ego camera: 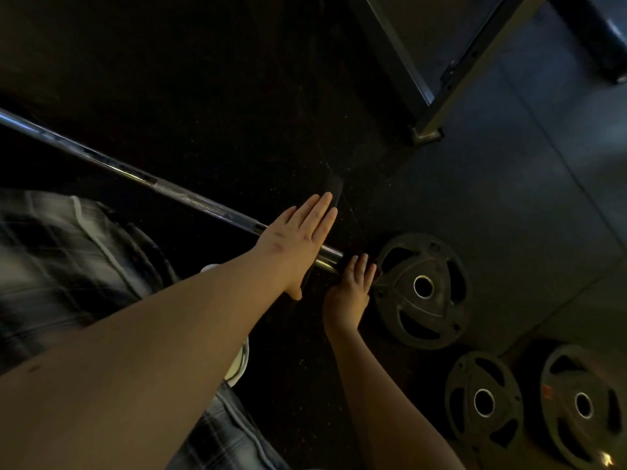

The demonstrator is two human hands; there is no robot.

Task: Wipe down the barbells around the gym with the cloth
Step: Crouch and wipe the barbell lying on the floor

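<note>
Although no cloth shows, the long chrome steel barbell (176, 195) runs leftward from the round black iron weight plate (424, 257). It looks heavy, stiff and slick (best gripped mid-shaft). The left hand (298, 235) is flat over it, fingers together; the right hand (351, 293), fingers straight, reaches beside that plate's rim.

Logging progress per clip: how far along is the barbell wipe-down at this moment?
Done: no wiping shows; three weight plates lie on the floor beside the bare end of the barbell. In hand: the left hand is flat over the barbell, the right hand is open at its end by the nearest plate; no cloth is visible. Left: apparently all the wiping.
</note>
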